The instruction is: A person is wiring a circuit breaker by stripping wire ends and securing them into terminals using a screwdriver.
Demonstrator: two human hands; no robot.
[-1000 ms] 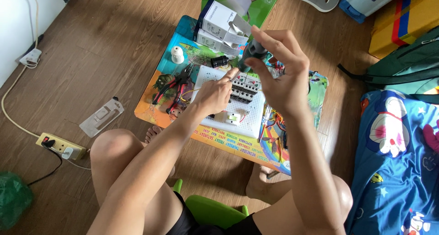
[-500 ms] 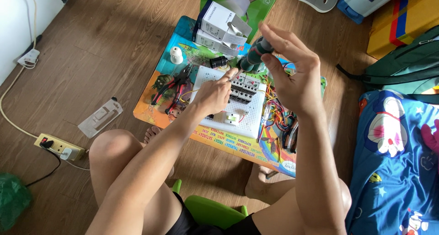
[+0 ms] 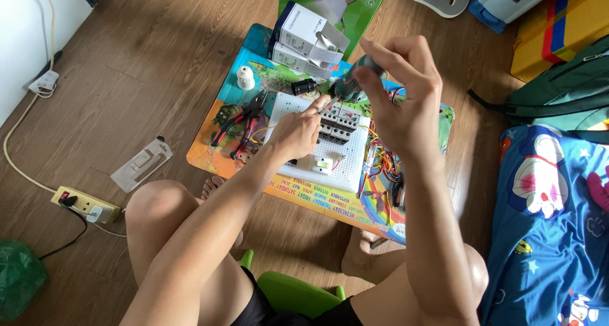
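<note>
Gripping a screwdriver by its dark handle, right hand is raised above the white perforated board, tip angled down at the row of circuit breakers. Left hand rests on the board, fingers pinched at the screwdriver tip beside the breakers; can't tell what it's pinching. Board sits on a small colourful bench, red-handled pliers just left, loose wires right.
</note>
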